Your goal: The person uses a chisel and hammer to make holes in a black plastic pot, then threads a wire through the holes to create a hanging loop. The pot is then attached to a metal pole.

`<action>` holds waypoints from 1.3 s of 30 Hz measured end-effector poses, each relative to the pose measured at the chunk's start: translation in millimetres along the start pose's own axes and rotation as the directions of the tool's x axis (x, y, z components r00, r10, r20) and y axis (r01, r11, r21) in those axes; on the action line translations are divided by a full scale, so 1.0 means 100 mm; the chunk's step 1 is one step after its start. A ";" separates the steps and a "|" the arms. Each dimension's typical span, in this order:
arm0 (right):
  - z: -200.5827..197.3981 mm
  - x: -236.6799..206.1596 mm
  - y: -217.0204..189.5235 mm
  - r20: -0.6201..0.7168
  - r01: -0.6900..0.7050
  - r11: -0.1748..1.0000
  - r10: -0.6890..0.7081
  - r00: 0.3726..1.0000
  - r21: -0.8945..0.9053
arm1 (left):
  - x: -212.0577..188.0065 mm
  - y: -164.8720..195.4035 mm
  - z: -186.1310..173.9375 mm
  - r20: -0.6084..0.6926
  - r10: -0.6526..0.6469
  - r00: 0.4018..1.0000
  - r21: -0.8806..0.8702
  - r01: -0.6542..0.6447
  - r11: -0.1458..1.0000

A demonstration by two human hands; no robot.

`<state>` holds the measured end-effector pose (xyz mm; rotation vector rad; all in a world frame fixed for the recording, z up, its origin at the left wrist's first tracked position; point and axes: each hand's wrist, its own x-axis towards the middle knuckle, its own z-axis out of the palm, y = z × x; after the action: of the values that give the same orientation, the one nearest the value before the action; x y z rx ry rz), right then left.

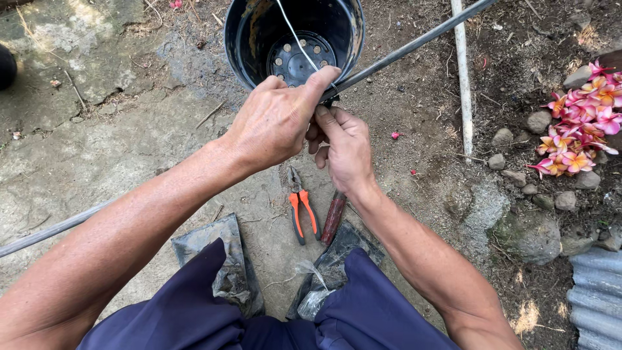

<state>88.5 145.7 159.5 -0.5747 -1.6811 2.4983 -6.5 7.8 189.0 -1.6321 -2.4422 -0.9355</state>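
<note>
Pliers [302,214] on stony ground [116,149]

Open ground lies left of the hands. Ahead, a black pot [295,39] and slanting rod [414,42] block passage; orange pliers [302,214] lie below.

A glossy black plastic pot [295,39] with a ring of pale round holes in its base. A thin silver-white wire [295,35] crosses it. A dull grey rod [414,42] runs beside a whitish pipe [462,78]. Pliers [302,214] have bright orange handles with black edging; a second tool [333,217] has a dark reddish-brown handle. Pink and orange flowers [580,129] lie on grey-brown ground [97,142]. Trousers [363,311] are navy blue.
</note>
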 end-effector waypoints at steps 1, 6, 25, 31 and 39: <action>0.02 -0.01 0.01 -0.027 0.033 0.998 -0.034 0.999 -0.050 | 0.00 -0.01 0.00 0.028 -0.002 1.000 0.006 0.002 1.000; 0.08 -0.07 0.05 -0.098 0.083 0.988 -0.097 0.991 -0.133 | -0.03 -0.03 0.02 0.023 0.098 0.995 0.045 -0.099 0.994; -0.16 0.02 -0.04 -0.037 -0.212 0.968 0.219 0.975 0.134 | -0.14 -0.03 0.23 0.015 0.078 0.997 0.233 -0.079 0.969; -0.21 0.09 -0.04 -0.035 -0.336 0.897 0.361 0.932 0.288 | -0.19 -0.05 0.29 -0.024 0.125 0.992 0.279 -0.114 0.954; -0.37 0.12 -0.12 0.079 -0.144 0.973 0.160 0.984 -0.179 | -0.12 -0.09 0.17 -0.057 0.017 0.998 0.031 -0.015 0.999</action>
<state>89.0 186.0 154.9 -0.6350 -1.9740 2.5343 -4.7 4.6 166.6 -1.5905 -2.3905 -0.9247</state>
